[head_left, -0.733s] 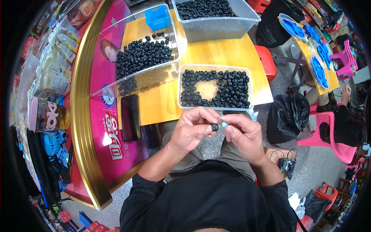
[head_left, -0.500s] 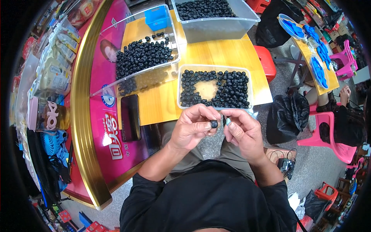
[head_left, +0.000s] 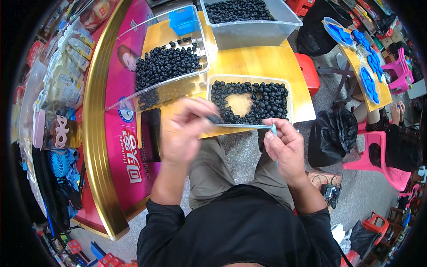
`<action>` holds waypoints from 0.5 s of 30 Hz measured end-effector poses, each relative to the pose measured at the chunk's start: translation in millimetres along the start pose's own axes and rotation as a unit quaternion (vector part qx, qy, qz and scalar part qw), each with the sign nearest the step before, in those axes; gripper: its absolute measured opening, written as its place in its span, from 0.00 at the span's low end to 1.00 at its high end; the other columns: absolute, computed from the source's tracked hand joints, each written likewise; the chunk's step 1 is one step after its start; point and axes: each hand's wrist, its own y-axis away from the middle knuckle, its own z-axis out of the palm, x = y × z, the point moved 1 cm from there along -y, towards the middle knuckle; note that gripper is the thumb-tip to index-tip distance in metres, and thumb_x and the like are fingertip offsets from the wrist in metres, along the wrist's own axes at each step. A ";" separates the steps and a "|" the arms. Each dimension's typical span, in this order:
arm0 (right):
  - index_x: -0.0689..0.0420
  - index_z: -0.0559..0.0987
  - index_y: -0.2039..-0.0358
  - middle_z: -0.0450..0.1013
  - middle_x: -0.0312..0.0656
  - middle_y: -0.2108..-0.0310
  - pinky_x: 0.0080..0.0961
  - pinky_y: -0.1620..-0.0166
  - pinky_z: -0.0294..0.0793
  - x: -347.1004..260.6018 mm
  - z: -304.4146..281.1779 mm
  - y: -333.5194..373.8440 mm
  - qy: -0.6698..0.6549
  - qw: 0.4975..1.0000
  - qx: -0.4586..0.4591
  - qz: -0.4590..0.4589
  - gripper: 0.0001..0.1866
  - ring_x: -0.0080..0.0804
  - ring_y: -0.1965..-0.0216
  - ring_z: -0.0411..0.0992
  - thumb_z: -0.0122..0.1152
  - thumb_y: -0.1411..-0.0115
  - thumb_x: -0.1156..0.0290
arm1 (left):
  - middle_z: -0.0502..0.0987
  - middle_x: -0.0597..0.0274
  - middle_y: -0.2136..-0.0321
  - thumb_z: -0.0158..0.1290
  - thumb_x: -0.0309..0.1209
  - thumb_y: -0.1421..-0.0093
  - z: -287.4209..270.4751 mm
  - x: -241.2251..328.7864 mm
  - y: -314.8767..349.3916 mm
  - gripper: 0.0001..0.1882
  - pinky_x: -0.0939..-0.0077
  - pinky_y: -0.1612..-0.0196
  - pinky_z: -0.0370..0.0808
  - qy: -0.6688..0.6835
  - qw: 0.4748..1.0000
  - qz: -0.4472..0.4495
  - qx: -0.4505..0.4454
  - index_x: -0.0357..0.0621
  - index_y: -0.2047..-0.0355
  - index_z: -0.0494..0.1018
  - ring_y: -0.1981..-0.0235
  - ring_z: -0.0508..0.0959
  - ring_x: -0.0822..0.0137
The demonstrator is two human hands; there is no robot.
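Observation:
My left hand (head_left: 189, 129) is blurred by motion near the tray's front-left corner. At its fingertips is a smeared round black bead (head_left: 215, 119). My right hand (head_left: 285, 144) is closed in a pinch on a light blue strip (head_left: 273, 130), just in front of the tray's right part. A thin pale blue line runs between the two hands along the tray's near rim; whether it is a stretched cord or that rim I cannot tell. The shallow clear tray (head_left: 291, 107) holds many black beads, with a bare patch left of its middle.
Black beads also fill two larger clear bins, one at left (head_left: 205, 49) and one at the back (head_left: 255, 35). A blue basket (head_left: 182, 21) sits in the left bin. A phone (head_left: 151, 133) lies left of my hand. Right are a black bag (head_left: 333, 135) and pink chair (head_left: 373, 155).
My left hand has swung left and slightly up, away from my right hand, with the black bead. My right hand has moved only slightly and still pinches the light blue strip.

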 end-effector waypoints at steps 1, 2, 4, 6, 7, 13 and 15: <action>0.64 0.70 0.53 0.67 0.29 0.76 0.11 0.75 0.61 -1.3 -7.6 0.4 -0.013 1.000 0.020 0.005 0.15 0.12 0.77 0.61 0.56 0.40 0.77 | 0.74 0.54 0.67 0.54 0.16 0.50 -13.6 10.0 -13.2 0.09 0.82 0.67 0.72 -0.078 0.995 0.056 0.037 0.33 0.67 0.73 0.70 0.73 0.72; 0.64 0.70 0.53 0.66 0.30 0.76 0.10 0.75 0.60 -0.7 -10.0 -0.1 0.006 1.000 0.025 -0.007 0.15 0.12 0.78 0.60 0.55 0.40 0.76 | 0.74 0.58 0.67 0.52 0.13 0.51 -25.0 23.3 -24.1 0.10 0.83 0.66 0.72 -0.168 0.974 0.125 0.081 0.33 0.66 0.73 0.69 0.73 0.73; 0.64 0.70 0.53 0.66 0.30 0.76 0.10 0.76 0.59 -2.1 -9.2 -0.1 -0.003 1.000 0.016 0.002 0.14 0.12 0.78 0.60 0.55 0.39 0.76 | 0.74 0.63 0.66 0.54 0.13 0.50 -48.3 47.7 -38.2 0.10 0.83 0.66 0.71 -0.339 0.904 0.178 0.189 0.31 0.65 0.73 0.68 0.72 0.76; 0.64 0.70 0.53 0.66 0.30 0.77 0.10 0.77 0.58 0.7 -11.2 -2.4 -0.005 1.000 0.011 0.012 0.14 0.11 0.79 0.60 0.55 0.39 0.76 | 0.74 0.62 0.66 0.56 0.15 0.50 -57.5 55.0 -46.9 0.12 0.82 0.64 0.71 -0.504 0.814 0.213 0.196 0.36 0.64 0.74 0.67 0.72 0.73; 0.64 0.70 0.53 0.66 0.30 0.77 0.10 0.77 0.58 1.5 -12.3 -3.2 -0.005 1.000 0.012 0.011 0.14 0.11 0.79 0.60 0.55 0.39 0.76 | 0.74 0.61 0.66 0.56 0.16 0.51 -49.7 54.7 -50.4 0.13 0.82 0.64 0.71 -0.598 0.744 0.220 0.201 0.38 0.63 0.75 0.67 0.73 0.71; 0.65 0.70 0.53 0.65 0.31 0.80 0.10 0.82 0.51 10.1 -13.7 -5.5 0.014 1.000 0.024 0.005 0.14 0.11 0.84 0.55 0.53 0.39 0.73 | 0.73 0.57 0.71 0.56 0.17 0.53 2.3 -12.6 -21.6 0.08 0.64 0.67 0.72 -0.612 0.764 0.203 0.008 0.38 0.70 0.74 0.67 0.74 0.56; 0.64 0.71 0.55 0.67 0.29 0.77 0.10 0.77 0.59 9.1 -13.8 -5.5 -0.009 1.000 0.003 0.028 0.13 0.11 0.78 0.61 0.55 0.40 0.76 | 0.72 0.53 0.72 0.53 0.20 0.51 10.5 -34.4 -14.6 0.06 0.63 0.67 0.73 -0.645 0.734 0.205 -0.055 0.36 0.71 0.73 0.68 0.74 0.53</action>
